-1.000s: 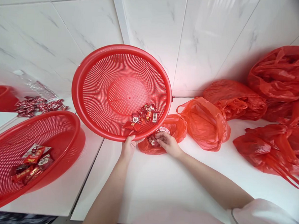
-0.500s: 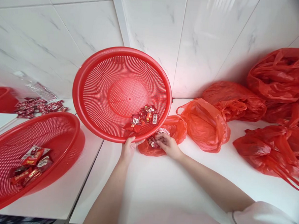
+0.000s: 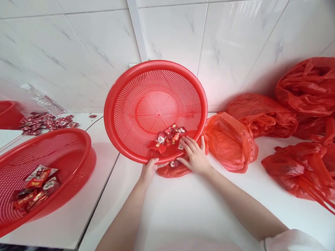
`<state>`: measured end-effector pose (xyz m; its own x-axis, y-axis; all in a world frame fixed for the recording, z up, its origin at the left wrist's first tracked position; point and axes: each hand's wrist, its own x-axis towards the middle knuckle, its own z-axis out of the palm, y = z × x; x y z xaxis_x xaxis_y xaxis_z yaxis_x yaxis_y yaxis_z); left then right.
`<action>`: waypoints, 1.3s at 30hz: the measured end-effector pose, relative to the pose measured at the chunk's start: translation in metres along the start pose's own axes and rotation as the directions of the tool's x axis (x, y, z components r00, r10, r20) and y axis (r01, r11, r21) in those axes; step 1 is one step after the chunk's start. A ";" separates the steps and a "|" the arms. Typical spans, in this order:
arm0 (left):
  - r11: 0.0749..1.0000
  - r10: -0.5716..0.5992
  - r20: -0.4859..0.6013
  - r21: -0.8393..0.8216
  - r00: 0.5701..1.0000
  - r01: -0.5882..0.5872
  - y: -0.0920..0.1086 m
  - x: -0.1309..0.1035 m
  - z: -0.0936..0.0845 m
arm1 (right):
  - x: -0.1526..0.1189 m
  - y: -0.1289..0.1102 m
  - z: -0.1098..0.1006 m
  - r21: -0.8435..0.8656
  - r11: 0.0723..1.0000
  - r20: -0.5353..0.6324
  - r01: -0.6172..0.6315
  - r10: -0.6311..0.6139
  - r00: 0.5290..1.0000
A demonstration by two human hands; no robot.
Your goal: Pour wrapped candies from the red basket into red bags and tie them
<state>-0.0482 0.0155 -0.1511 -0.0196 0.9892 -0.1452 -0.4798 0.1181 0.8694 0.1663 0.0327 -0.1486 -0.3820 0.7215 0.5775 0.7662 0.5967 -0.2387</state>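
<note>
A round red basket [image 3: 157, 106] with a mesh wall stands tilted, its inside facing me. My left hand [image 3: 151, 169] grips its lower rim, thumb over the edge. Several small wrapped packets [image 3: 169, 137] lie low in the basket, toward the right. My right hand [image 3: 193, 153] reaches over the lower right rim with fingers apart, its fingertips at the packets; no packet is seen held in it. Under the rim and partly hidden by the basket and right hand, a red plastic bag [image 3: 174, 172] with packets inside rests on the white table [image 3: 202, 216].
At the left is a second red basket [image 3: 79, 162] holding several packets. Behind it are a pile of small red packets [image 3: 40, 123] and a clear plastic container [image 3: 50, 105]. An open red bag [image 3: 230, 143] and several filled red bags [image 3: 301, 168] stand at the right.
The basket has shifted right in view along with my left hand. My right hand has moved from the bag below up to the basket's rim and packets, its fingers spreading.
</note>
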 end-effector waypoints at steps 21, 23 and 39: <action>0.993 0.080 -0.116 -0.076 0.990 -0.089 0.013 0.001 0.001 | -0.010 0.001 0.015 0.178 0.984 -0.194 0.025 0.010 0.981; 0.996 0.057 -0.069 -0.060 0.996 -0.061 0.008 -0.002 0.006 | -0.004 -0.008 0.008 0.167 0.980 -0.180 0.110 -0.080 0.980; 0.999 -0.002 0.011 -0.035 1.000 0.003 -0.001 -0.009 0.013 | 0.060 -0.034 -0.021 0.727 0.577 0.292 -0.373 0.231 0.928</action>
<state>-0.0365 0.0074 -0.1448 -0.0088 0.9898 -0.1419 -0.5104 0.1176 0.8519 0.1285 0.0485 -0.0890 -0.3286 0.9101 0.2524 0.2083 0.3305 -0.9205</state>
